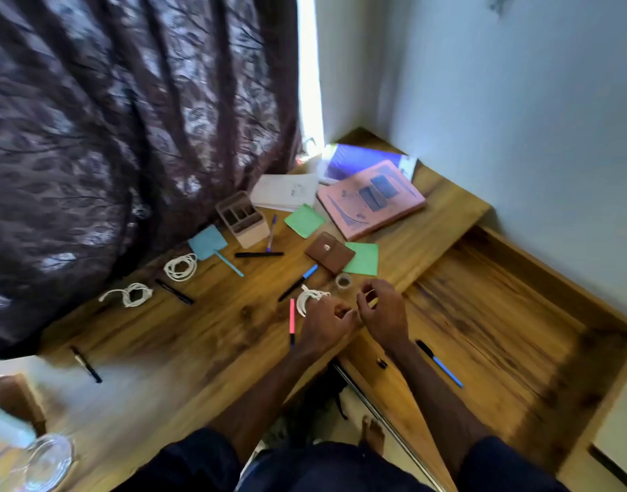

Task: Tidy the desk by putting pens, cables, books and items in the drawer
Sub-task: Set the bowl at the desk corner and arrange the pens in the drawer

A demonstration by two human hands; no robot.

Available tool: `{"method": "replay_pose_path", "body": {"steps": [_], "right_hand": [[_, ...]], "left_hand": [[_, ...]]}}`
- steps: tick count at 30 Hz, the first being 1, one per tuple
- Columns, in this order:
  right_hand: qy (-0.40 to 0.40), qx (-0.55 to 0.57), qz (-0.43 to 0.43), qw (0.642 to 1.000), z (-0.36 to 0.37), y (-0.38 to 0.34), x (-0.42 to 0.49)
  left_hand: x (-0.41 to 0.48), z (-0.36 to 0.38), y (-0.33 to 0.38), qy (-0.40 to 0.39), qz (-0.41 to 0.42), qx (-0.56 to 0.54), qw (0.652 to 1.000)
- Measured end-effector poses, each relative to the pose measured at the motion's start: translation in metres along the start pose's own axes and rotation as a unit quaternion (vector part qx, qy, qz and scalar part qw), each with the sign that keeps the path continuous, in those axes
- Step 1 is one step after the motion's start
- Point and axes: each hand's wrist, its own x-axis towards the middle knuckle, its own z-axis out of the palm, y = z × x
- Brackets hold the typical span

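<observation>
My left hand (326, 321) lies on the wooden desk (205, 328) with its fingers curled on a white cable (306, 300). Beside it, my right hand (379, 310) hovers at the desk's edge over the open drawer (500, 307); its fingers are curled, and blur hides whether they hold anything. A pink pen (292, 319) lies just left of my left hand, and a blue-capped pen (299, 284) and a tape roll (343, 280) sit just beyond. A blue-and-black pen (439, 363) lies in the drawer. A pink book (370, 198) is at the back.
Two more cable coils (180, 267) (127, 294), several pens, a brown wallet (329, 252), green notes (305, 220), a pen holder (241, 218) and papers (283, 191) are scattered over the desk. A dark curtain (127, 136) hangs left. A glass bowl (46, 459) sits at the near left.
</observation>
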Motion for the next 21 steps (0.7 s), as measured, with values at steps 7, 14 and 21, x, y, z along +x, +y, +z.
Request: {"method": "replay_pose_path", "body": {"steps": [7,14,21], "right_hand": [[-0.102,-0.061,-0.012,0.993,0.094,-0.068,0.034],[-0.164,-0.226,0.110,0.954,0.144,-0.078,0.063],[-0.186,-0.236,0.231,0.925,0.164,-0.080,0.094]], "left_hand": [[0.067,-0.048,-0.141,0.134,-0.038,0.010,0.990],[0.097,-0.075,-0.237,0.155,-0.114,-0.040,0.980],[0.112,-0.080,-0.262,0.136,-0.145,-0.056,0.979]]}}
